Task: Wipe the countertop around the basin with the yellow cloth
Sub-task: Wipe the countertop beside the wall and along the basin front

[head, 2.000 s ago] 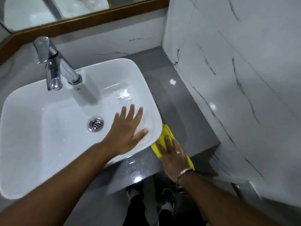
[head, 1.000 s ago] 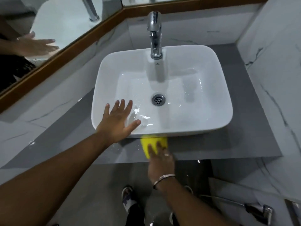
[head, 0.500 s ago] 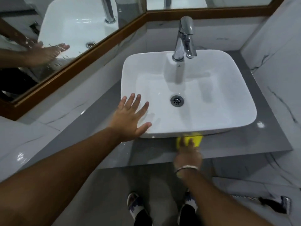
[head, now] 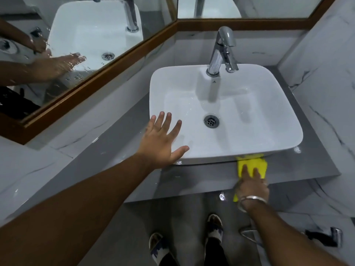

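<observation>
A white rectangular basin (head: 269,120) sits on a grey countertop (head: 315,166). The yellow cloth (head: 253,165) lies flat on the counter's front strip, just under the basin's front right rim. My right hand (head: 250,184) presses down on the cloth with fingers spread over it; a silver bracelet circles the wrist. My left hand (head: 163,144) is open, fingers apart, resting at the basin's front left corner and holding nothing.
A chrome tap (head: 222,52) stands at the basin's back edge. Wood-framed mirrors (head: 96,79) run along the left and back walls. A marble wall (head: 326,83) closes in the right side. A hand sprayer (head: 326,237) hangs low on the right; my feet (head: 213,229) show below the counter.
My right hand has slid the yellow cloth rightwards along the front strip, from under the basin's middle to its right part. The left hand stays at the basin's front left corner.
</observation>
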